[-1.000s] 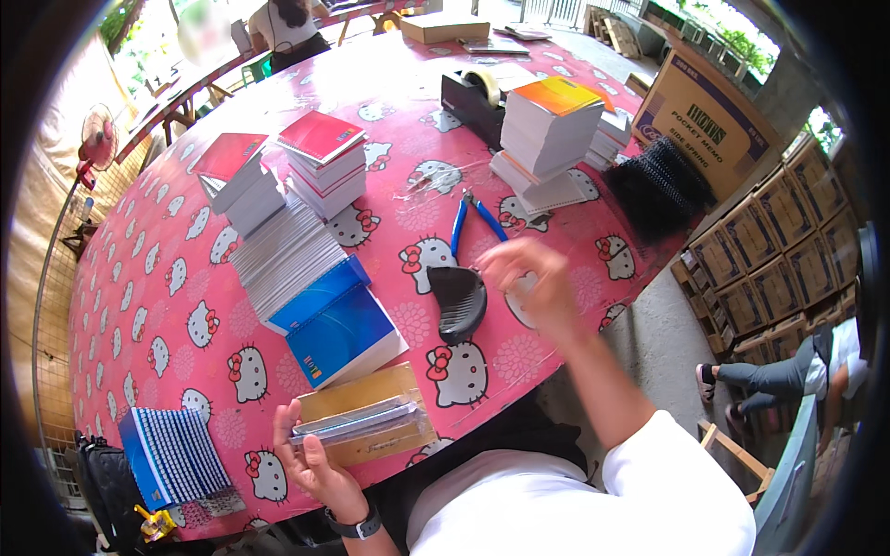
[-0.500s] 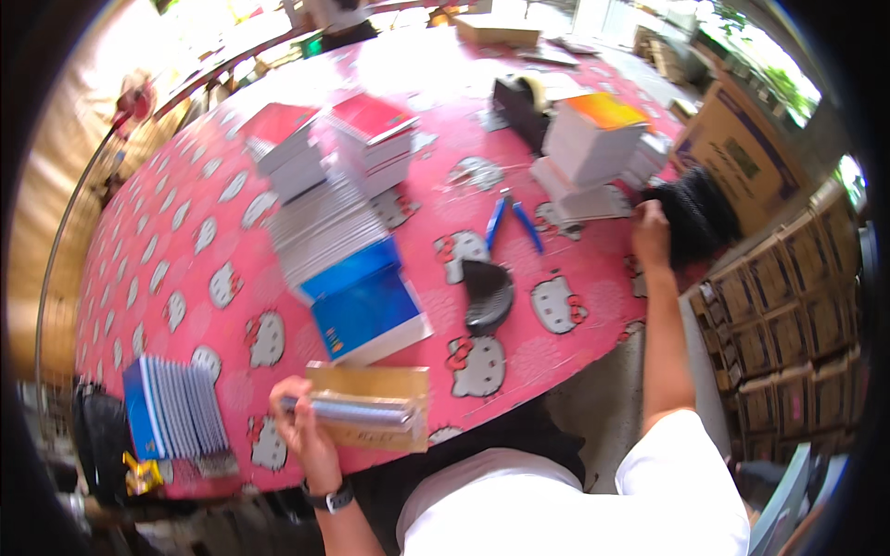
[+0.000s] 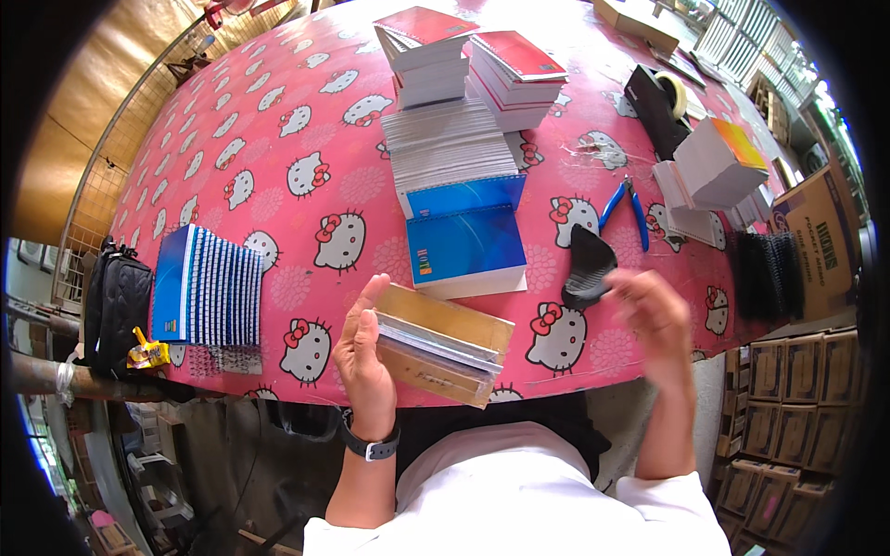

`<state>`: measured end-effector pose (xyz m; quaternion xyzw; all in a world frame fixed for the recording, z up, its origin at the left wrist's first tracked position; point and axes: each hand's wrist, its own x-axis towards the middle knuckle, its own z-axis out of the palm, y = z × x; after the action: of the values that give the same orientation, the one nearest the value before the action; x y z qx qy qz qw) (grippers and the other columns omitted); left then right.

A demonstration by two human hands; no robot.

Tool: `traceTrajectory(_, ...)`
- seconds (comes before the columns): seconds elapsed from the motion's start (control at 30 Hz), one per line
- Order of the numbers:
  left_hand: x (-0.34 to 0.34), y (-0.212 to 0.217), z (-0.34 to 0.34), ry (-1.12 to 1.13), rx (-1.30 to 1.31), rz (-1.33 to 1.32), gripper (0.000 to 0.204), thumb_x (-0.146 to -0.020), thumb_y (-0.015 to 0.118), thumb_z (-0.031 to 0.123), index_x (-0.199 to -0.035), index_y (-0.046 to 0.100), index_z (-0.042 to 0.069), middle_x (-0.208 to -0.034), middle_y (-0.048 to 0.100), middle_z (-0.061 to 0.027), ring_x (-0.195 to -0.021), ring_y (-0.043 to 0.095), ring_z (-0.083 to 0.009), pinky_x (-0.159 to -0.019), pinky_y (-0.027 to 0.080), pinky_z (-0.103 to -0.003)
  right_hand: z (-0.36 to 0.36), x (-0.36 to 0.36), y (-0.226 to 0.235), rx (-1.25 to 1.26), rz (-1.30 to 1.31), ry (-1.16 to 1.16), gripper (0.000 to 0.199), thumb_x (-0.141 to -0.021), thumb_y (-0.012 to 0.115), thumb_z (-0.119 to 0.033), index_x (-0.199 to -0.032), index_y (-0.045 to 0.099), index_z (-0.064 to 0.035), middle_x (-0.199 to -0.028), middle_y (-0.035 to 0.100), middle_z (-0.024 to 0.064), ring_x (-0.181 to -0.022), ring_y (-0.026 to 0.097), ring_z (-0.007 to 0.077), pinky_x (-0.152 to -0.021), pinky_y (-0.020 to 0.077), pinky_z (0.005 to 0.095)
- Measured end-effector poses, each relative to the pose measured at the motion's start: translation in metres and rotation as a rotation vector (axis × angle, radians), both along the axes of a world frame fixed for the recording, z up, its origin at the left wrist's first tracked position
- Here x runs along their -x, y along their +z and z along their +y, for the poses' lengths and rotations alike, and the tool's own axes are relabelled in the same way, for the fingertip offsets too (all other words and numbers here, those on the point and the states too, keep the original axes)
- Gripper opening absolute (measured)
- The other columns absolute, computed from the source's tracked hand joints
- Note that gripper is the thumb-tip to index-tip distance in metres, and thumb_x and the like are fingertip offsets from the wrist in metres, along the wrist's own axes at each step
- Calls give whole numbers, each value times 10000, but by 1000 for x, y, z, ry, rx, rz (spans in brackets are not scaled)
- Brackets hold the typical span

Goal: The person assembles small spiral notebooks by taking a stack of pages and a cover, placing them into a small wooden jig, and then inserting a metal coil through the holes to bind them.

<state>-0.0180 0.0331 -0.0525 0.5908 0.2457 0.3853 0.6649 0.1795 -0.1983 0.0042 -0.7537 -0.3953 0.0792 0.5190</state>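
A wooden board [image 3: 436, 315] with a metal channel along its middle lies slanted at the table's near edge. My left hand [image 3: 369, 366], with a dark wristwatch, stands on edge at the board's left end. Its fingers are stretched out and its thumb is raised, touching or very near the channel's end. My right hand [image 3: 654, 320] is over the near right of the table, beside a black curved ribbed piece [image 3: 589, 269]. Motion blurs its fingers, so whether it holds anything is unclear. Beyond the board lies a stack of blue-covered notebooks [image 3: 466, 246].
Red-covered stacks [image 3: 519, 83] stand farther back. Blue-handled pliers [image 3: 626, 213], a tape dispenser [image 3: 658, 107] and a yellow-orange-topped stack [image 3: 723, 162] are at right. Black coils [image 3: 768, 273] lie by a carton [image 3: 820, 232]. Coil-bound blue notebooks [image 3: 218, 287] and a black bag [image 3: 116, 306] are left.
My right hand has come back from the black coils toward the black curved piece. My left hand's fingers have straightened at the board's end, and the board has tilted. The view has shifted.
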Motion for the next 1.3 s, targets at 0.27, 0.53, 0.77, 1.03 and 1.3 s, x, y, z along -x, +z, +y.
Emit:
traceTrajectory(0.27,4,35,-27,38,-1020,320,359,-850,668,213,-1195,643,120,-1358,527,-109,-1317,422,-244,-1144,177,-490,31,48,-21,47,122,279,289,-737,715,79,-1004,681,-26,-901,643,87,-802,632,138,-684,520,246)
traceTrajectory(0.53,-3,23,-33,-138,-1022,217,156,-761,740,135,-912,721,170,-934,687,29,-915,626,-164,-1081,285,-426,40,58,-12,19,50,341,291,-762,678,81,-1027,672,-39,-853,629,76,-761,621,197,-647,512,293)
traceTrajectory(0.77,-3,21,-34,-113,-1038,178,123,-754,743,136,-866,705,171,-925,684,23,-917,625,-166,-1078,290,-438,40,54,-9,129,90,397,285,-812,602,89,-1074,631,-19,-837,642,113,-759,637,225,-666,517,307)
traceTrajectory(1.03,-2,21,-34,-106,-1050,161,122,-744,751,143,-852,700,171,-923,679,19,-905,616,-172,-1043,309,-433,41,51,-12,113,151,431,338,-797,531,150,-1084,612,-9,-850,641,118,-772,650,218,-679,520,293)
traceTrajectory(1.3,-7,24,-55,-26,-1026,197,223,-704,778,99,-890,679,173,-907,677,33,-833,599,-169,-803,342,-348,39,47,2,182,-98,469,381,-812,691,-49,-1177,580,-43,-823,591,96,-742,633,231,-658,511,319)
